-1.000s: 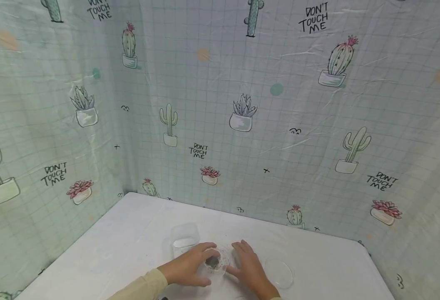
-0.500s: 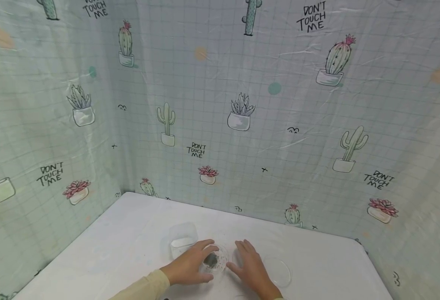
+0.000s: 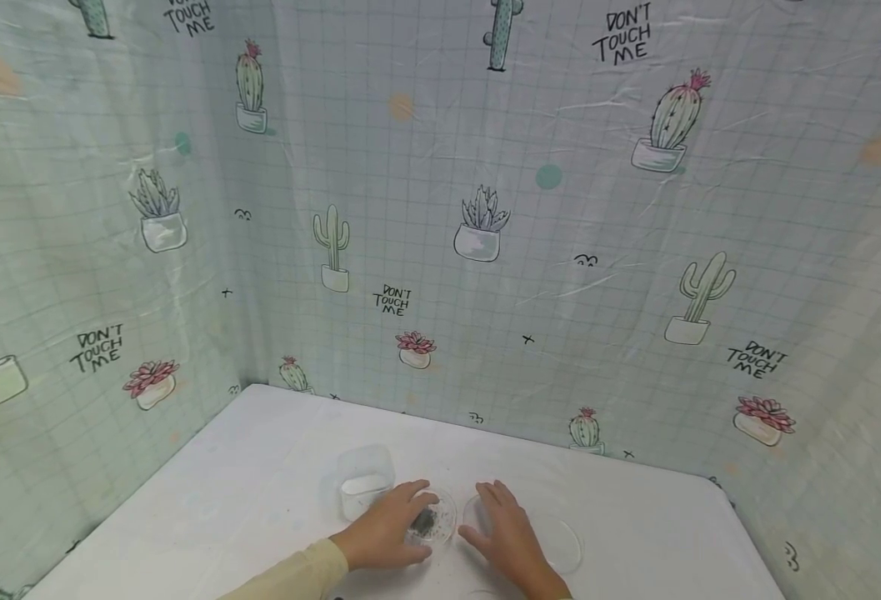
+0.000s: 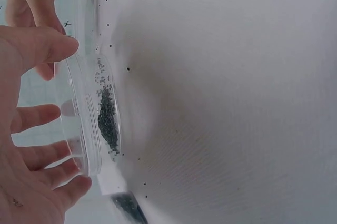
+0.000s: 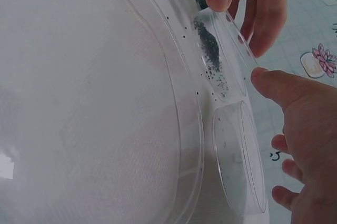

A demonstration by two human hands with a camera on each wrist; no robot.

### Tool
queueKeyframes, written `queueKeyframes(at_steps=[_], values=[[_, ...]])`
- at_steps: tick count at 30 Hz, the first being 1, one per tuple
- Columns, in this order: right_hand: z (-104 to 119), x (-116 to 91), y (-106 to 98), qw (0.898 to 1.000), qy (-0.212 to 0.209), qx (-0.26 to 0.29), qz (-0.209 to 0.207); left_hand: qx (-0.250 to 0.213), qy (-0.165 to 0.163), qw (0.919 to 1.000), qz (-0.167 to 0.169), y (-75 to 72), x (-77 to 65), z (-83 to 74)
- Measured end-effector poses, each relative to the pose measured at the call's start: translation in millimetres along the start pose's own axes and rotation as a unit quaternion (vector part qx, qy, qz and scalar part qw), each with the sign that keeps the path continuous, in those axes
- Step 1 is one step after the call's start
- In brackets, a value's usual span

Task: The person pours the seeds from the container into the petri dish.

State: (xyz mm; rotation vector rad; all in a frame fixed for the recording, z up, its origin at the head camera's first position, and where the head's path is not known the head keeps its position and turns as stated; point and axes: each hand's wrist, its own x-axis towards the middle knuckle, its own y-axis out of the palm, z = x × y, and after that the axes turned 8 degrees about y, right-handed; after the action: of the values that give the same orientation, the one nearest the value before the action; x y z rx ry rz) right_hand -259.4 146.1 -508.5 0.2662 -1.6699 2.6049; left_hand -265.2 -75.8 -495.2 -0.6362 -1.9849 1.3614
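Note:
A round clear dish (image 3: 446, 527) with a heap of dark granules (image 4: 108, 119) stands on the white table. My left hand (image 3: 386, 529) holds its rim, thumb on the near side and fingers on the far side; whether a lid covers it I cannot tell. My right hand (image 3: 508, 537) hovers just to the right, fingers spread and nothing in its grasp. Beneath and beside that hand is a second clear dish (image 5: 237, 155), partly hidden in the head view. Its thumb is close to the granule dish's rim in the right wrist view.
A clear boxy tub (image 3: 367, 475) stands behind my left hand. A round clear lid-like disc (image 3: 563, 542) lies right of my right hand. A large curved clear rim (image 5: 192, 77) crosses the right wrist view. Loose dark specks dot the white table (image 3: 297, 433).
My right hand has moved slightly right, away from the granule dish, showing more of the second dish. My left hand stays at the granule dish. The head view has shifted a little.

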Motion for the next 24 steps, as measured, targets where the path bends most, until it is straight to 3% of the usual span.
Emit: queueKeyframes(at_steps=[10,19,24], values=[[-5,-3,0,1.0,0.012,-0.003,0.004,0.013,-0.001,0.9998,-0.013,4.3,3.2,0.3],[-11,-5,2,1.0,0.003,-0.018,-0.014,0.046,0.021,0.9983,-0.03,7.9,6.7,0.9],[-14,-5,3,1.0,-0.002,-0.021,-0.022,0.041,0.013,0.9989,-0.02,10.9,10.0,2.3]])
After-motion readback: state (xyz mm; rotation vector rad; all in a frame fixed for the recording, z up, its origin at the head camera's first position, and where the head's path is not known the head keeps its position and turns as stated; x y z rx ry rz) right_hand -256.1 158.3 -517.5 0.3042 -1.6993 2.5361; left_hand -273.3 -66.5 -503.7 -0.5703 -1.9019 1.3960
